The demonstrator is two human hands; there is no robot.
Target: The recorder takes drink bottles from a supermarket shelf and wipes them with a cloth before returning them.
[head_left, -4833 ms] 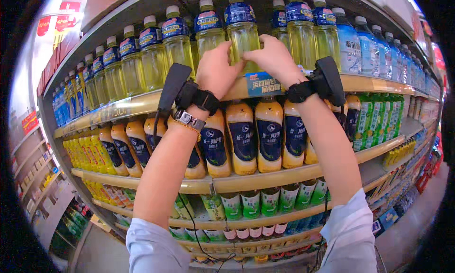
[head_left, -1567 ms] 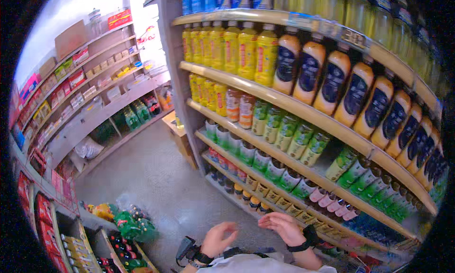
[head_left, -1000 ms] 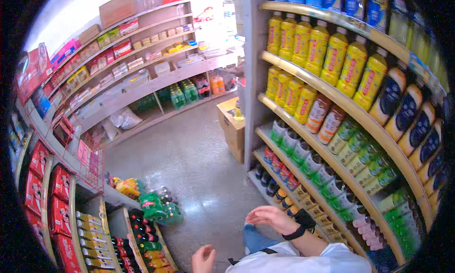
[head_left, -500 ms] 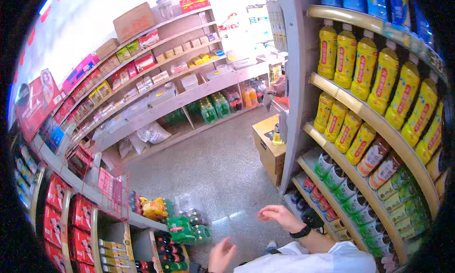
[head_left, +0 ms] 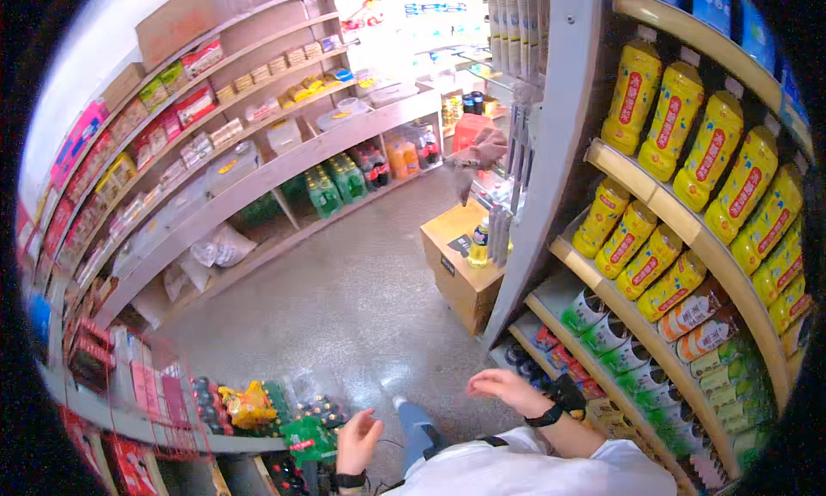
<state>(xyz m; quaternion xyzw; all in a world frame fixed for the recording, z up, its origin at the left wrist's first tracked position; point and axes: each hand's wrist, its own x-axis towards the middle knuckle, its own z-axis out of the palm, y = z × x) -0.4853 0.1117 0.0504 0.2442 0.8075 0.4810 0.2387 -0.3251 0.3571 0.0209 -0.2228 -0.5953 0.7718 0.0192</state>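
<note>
My left hand [head_left: 360, 443] hovers low over the floor, its fingers apart and nothing in it. Just left of it sits a green shrink-wrapped pack of bottles [head_left: 308, 437]. My right hand [head_left: 509, 390] reaches forward in the air with loosely bent, outstretched fingers, and it holds nothing I can see. To its right is the rack of drinks, with green-labelled bottles [head_left: 613, 354] on a lower shelf and yellow bottles [head_left: 707, 145] higher up. Both wrists wear dark bands.
A cardboard box [head_left: 460, 277] with a small yellow-and-dark bottle [head_left: 478, 245] on top stands by the grey post [head_left: 546, 152]. Wall shelves [head_left: 284, 186] of packaged goods run along the far left. A yellow bag [head_left: 249, 404] lies among bottles at lower left.
The view has swung right and forward; the box and wall shelves sit farther left. My left hand has come up and forward. A leg with a shoe now shows between my hands.
</note>
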